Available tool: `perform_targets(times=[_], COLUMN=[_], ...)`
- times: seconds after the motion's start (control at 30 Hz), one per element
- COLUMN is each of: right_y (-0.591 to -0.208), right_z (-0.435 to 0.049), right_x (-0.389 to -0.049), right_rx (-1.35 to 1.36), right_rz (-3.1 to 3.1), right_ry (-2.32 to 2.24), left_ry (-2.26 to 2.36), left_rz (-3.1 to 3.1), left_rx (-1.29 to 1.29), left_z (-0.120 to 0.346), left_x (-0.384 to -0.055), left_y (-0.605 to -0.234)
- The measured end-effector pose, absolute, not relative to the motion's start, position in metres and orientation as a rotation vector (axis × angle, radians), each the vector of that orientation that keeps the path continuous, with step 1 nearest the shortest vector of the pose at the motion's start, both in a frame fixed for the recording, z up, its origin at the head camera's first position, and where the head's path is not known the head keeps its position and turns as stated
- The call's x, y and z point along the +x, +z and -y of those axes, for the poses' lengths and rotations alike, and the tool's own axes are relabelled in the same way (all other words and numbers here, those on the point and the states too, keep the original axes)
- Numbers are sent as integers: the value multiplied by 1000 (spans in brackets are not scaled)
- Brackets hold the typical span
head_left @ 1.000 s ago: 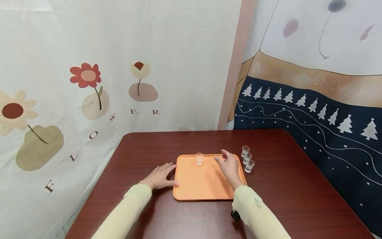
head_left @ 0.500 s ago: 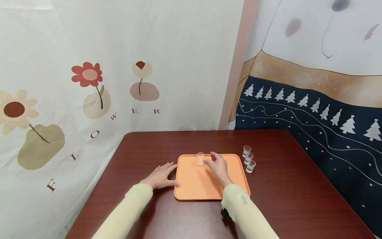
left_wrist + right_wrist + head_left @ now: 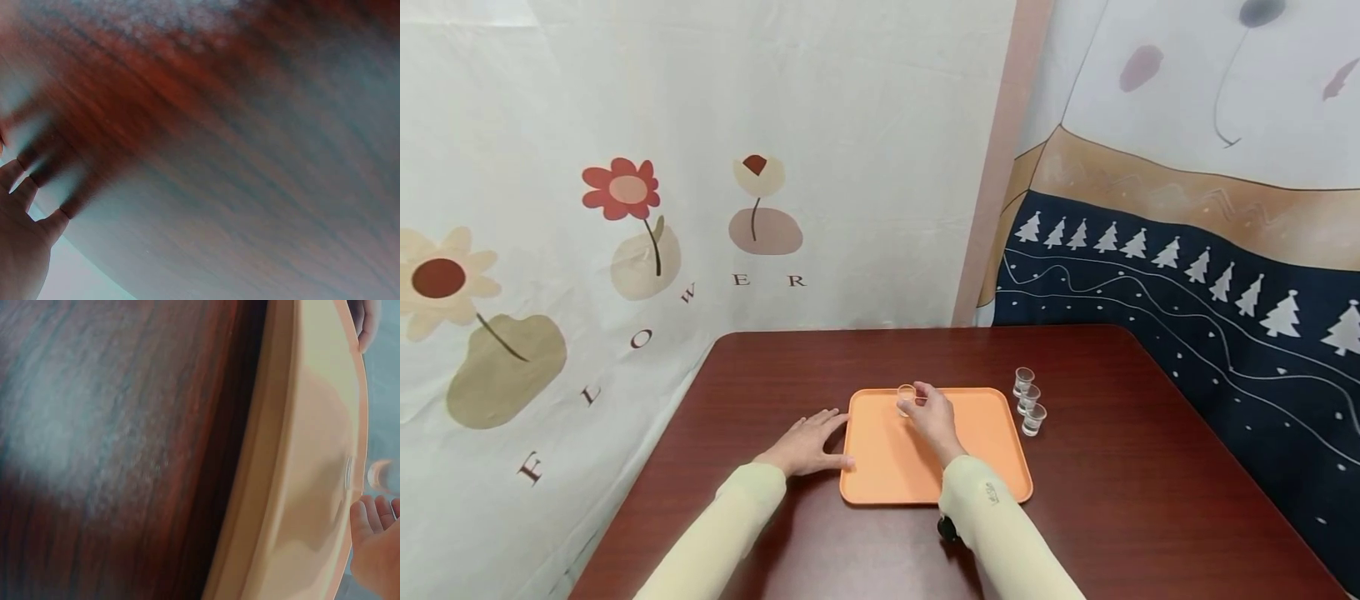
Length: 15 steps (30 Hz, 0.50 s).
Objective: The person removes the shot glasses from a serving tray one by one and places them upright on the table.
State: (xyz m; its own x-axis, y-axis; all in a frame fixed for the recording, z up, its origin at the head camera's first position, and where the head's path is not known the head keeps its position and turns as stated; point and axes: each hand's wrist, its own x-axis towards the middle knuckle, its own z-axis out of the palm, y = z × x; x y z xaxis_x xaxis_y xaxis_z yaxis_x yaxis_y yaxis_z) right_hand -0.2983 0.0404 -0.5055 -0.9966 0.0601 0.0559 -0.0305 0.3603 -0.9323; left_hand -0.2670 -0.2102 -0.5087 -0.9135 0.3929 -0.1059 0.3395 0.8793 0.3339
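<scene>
A small clear shot glass (image 3: 906,392) stands near the back edge of an orange tray (image 3: 887,475). Thumb and index finger of my right hand (image 3: 936,421) are right at the glass, overlapping its right side in the head view. Seen from the right wrist, the fingertips of that hand (image 3: 375,544) lie close beside the glass (image 3: 382,477), with the fingers slightly bent. My left hand (image 3: 805,443) rests with spread fingers at the tray's left edge, its thumb on the rim. The left wrist view catches part of it (image 3: 25,231) over the brown tabletop.
Several more things surround the tray: three clear shot glasses (image 3: 1028,401) stand in a slanting row just right of it, on the dark red-brown table (image 3: 1120,500). Printed cloths (image 3: 865,167) hang behind the table and along its sides.
My right hand has moved left across the tray, from near its right side up to the glass. The left hand and all the glasses stay where they were.
</scene>
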Motion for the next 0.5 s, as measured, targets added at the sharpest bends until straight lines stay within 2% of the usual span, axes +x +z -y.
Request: perform_targets(times=[0.5], right_y=[-505], right_z=[-43], right_x=[-296], right_rx=[-36], right_rz=[2575], right_ry=[1631], left_ry=[465], left_rz=[-2876], left_rx=[568], left_z=[210], left_x=[-265], left_y=[-507])
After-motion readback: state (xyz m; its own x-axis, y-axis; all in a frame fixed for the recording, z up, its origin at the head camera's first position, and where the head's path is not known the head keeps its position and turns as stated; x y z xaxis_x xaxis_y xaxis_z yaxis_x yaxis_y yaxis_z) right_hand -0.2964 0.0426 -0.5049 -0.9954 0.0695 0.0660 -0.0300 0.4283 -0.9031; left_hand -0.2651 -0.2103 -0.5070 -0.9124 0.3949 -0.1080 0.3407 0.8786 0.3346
